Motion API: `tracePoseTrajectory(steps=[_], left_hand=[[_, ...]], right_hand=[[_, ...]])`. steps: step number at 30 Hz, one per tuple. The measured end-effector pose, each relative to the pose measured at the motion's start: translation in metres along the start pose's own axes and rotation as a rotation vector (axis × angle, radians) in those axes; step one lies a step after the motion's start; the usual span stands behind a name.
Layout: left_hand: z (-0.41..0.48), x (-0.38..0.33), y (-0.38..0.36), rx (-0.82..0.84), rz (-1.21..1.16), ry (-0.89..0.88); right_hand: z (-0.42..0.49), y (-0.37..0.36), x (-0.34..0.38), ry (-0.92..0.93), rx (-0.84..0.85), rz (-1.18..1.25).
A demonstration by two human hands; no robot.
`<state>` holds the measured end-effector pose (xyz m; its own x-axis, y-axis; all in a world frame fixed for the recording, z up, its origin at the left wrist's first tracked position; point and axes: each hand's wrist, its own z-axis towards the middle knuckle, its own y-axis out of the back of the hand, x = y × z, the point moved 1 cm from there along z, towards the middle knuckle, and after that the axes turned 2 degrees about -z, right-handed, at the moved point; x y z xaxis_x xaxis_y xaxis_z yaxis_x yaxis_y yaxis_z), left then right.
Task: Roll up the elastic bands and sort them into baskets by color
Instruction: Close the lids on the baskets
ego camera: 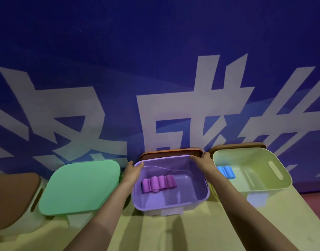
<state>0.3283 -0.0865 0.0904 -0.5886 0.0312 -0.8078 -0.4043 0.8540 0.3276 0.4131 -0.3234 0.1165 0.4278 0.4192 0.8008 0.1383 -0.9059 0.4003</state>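
Centre frame: left hand (pixel 133 172) grips the purple basket (pixel 195 189) at its far left corner; right hand (pixel 203 158) grips the far right corner; pink rolls (pixel 158 183) lie inside.

1. Four baskets are standing in a row: a purple basket (pixel 207 189) and a pale green basket (pixel 282 169) are sitting open, and two more are sitting under lids.
2. Four lids are showing: one green lid (pixel 79 185) and three brown lids (pixel 12 198).
3. Four purple rolls (pixel 154 184) are lying in the purple basket.
4. At least two blue rolls (pixel 228 172) are showing in the pale green basket; an arm is hiding any others.
5. Two hands are reaching in: the left hand (pixel 133 172) and the right hand (pixel 202 158).
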Motion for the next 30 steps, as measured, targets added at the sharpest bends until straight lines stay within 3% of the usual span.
tracePoseTrajectory(steps=[17,30], left_hand=[[0.012,-0.004,-0.018,0.012,-0.119,0.073],[-0.015,-0.027,-0.005,-0.049,-0.190,-0.141]], right_hand=[[0.030,0.003,-0.015,0.052,0.064,-0.020],[0.009,0.018,0.000,0.232,-0.009,0.099]])
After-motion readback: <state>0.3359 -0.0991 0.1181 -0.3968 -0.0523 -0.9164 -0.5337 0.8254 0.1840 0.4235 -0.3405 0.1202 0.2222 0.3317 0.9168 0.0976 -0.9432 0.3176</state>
